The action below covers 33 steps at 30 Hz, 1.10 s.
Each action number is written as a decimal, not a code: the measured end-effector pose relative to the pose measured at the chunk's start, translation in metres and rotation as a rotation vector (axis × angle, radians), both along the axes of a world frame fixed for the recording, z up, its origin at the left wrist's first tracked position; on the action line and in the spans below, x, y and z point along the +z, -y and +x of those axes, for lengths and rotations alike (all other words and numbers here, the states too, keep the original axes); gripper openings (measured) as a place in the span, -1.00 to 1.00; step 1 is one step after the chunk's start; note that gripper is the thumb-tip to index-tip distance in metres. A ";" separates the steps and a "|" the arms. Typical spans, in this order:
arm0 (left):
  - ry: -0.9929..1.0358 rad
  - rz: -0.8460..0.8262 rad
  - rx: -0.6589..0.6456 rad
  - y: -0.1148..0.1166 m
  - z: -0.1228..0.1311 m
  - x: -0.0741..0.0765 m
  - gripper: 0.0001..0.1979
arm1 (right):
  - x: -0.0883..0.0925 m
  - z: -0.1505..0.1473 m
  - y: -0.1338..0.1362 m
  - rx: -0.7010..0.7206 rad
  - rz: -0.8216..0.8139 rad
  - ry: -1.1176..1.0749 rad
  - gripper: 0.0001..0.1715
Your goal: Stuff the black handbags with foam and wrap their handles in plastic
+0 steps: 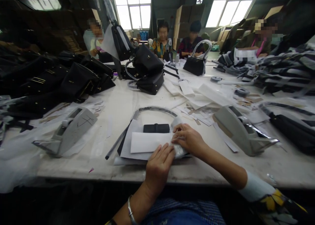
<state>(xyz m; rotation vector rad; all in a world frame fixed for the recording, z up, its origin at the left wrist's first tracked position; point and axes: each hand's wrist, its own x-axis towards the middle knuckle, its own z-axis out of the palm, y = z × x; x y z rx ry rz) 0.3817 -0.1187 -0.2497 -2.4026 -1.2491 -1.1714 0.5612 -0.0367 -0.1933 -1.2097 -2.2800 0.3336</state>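
Observation:
In front of me a black handbag lies on the table, its wrapped handle (pixel 157 109) arching away from me. White sheets cover most of the bag, with a smaller white paper (pixel 145 142) on top and a black strap piece (pixel 156 128) just beyond it. My left hand (pixel 159 164) rests with fingers stretched out on the paper's right end. At the bag's right side, the bent fingers of my right hand (pixel 188 138) grip crinkled clear plastic wrap (pixel 179 150). Part of that wrap is hidden under the fingers.
Grey tape dispensers stand left (pixel 73 129) and right (pixel 242 129) of the bag. Black handbags are piled at left (pixel 78 78), with more bags (pixel 150 65) ahead. Paper scraps (pixel 204 95) litter the table. Several people sit across it. Wrapped straps (pixel 283 69) are heaped at right.

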 end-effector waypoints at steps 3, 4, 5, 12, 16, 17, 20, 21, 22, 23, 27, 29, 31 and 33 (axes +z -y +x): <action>0.028 -0.020 0.017 -0.001 0.001 0.002 -0.79 | 0.008 -0.003 -0.014 0.011 -0.179 0.095 -0.93; 0.031 -0.021 0.021 -0.001 0.001 0.002 -0.79 | 0.010 -0.003 -0.018 0.019 -0.220 0.128 -0.91; 0.035 -0.019 0.026 -0.001 0.001 0.003 -0.80 | 0.012 -0.004 -0.023 0.023 -0.247 0.152 -0.86; -0.109 -0.034 0.055 -0.002 0.001 0.005 -0.59 | 0.009 -0.001 -0.042 0.024 -0.298 0.133 -0.68; -0.211 -0.048 0.085 0.001 0.002 0.005 -0.54 | 0.003 -0.005 -0.040 -0.041 -0.267 0.061 -0.73; -0.236 -0.059 0.094 0.002 0.002 0.005 -0.52 | 0.002 -0.007 -0.037 -0.066 -0.247 0.041 -0.76; -0.307 -0.076 0.098 0.003 -0.002 0.003 -0.46 | 0.002 -0.002 -0.025 -0.122 -0.177 -0.022 -0.80; -0.318 -0.068 0.094 0.002 -0.003 0.002 -0.44 | 0.003 0.004 -0.019 -0.130 -0.152 -0.051 -0.79; -0.326 -0.060 0.087 0.001 -0.005 0.001 -0.42 | 0.005 0.014 -0.011 -0.138 -0.118 -0.091 -0.77; -0.334 -0.057 0.080 0.000 -0.006 0.000 -0.40 | 0.008 0.029 -0.004 -0.158 -0.068 -0.142 -0.76; -0.340 -0.015 0.068 -0.003 -0.008 -0.004 -0.29 | 0.029 0.120 0.023 -0.548 0.137 -0.229 -0.77; -0.340 0.007 0.059 -0.005 -0.010 -0.006 -0.26 | 0.042 0.172 0.027 -0.776 0.094 -0.163 -0.73; -0.337 0.030 0.036 -0.009 -0.012 -0.008 -0.24 | 0.051 0.214 0.027 -0.879 0.016 -0.112 -0.76; -0.335 0.074 -0.028 -0.015 -0.016 -0.011 -0.23 | 0.055 0.241 0.025 -0.921 -0.114 -0.068 -0.83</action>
